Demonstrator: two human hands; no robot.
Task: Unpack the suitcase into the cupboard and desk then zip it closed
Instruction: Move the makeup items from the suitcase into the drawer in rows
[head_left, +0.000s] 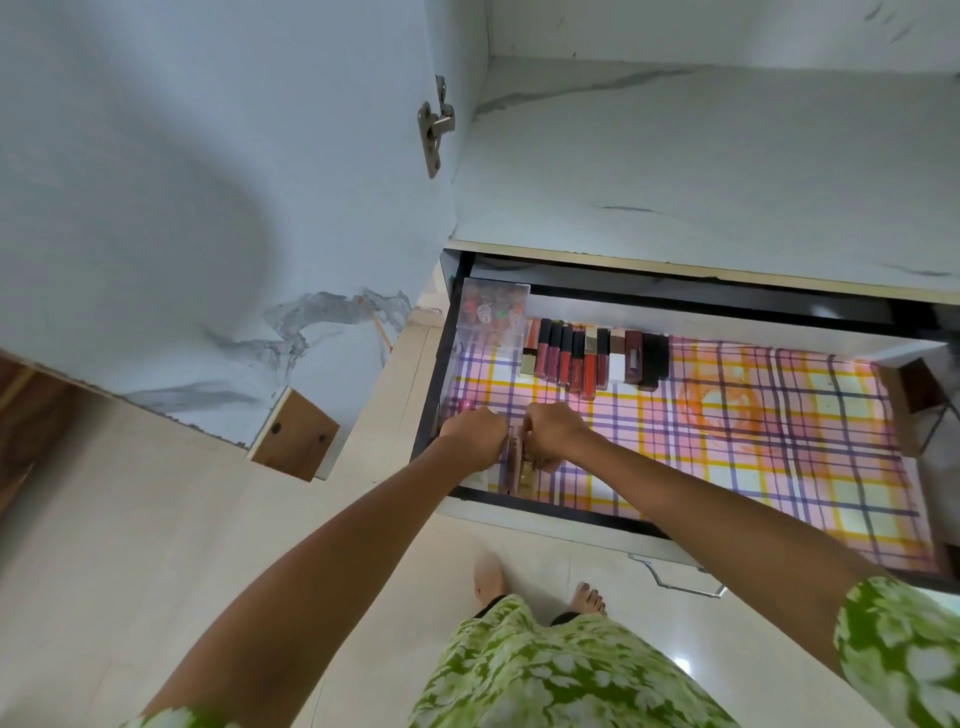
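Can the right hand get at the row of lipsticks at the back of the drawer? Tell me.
Probably yes. The drawer is pulled open, and bare checked liner lies between the right hand and the row of lipsticks; it holds small items, though.

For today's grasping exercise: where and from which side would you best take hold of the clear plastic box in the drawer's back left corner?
Grip the clear plastic box by its open right and front sides, from above; the drawer wall blocks its left.

beige floor tiles (156, 519), green floral garment (545, 675)
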